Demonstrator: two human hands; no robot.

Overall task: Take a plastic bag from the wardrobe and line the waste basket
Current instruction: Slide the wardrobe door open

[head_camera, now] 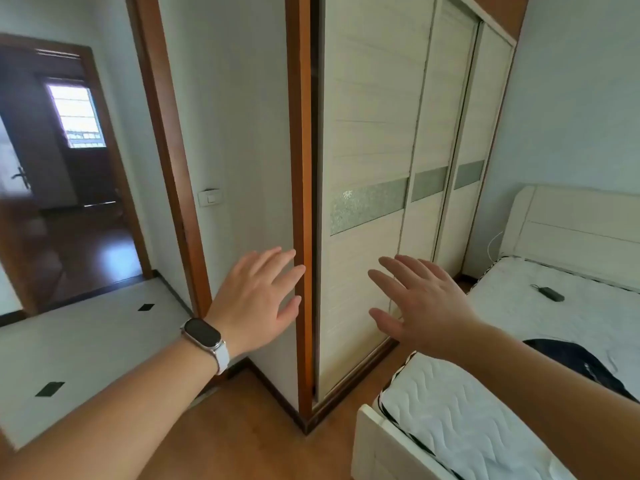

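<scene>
Evidently we are reaching for the wardrobe (pixel 363 209) to slide its nearest door aside, since the plastic bag we need is presumably behind it and out of sight, as is the waste basket. Our left hand (pixel 256 303) is spread flat and empty, its fingertips (pixel 294 271) at the brown frame edge (pixel 301 168) beside a thin dark gap. Our right hand (pixel 422 303) is likewise splayed and holding nothing, hovering before the lower door panel just beyond its fingers; whether it touches, we cannot tell.

Soft daylight, bright far window (pixel 76 116), edges bowed
</scene>
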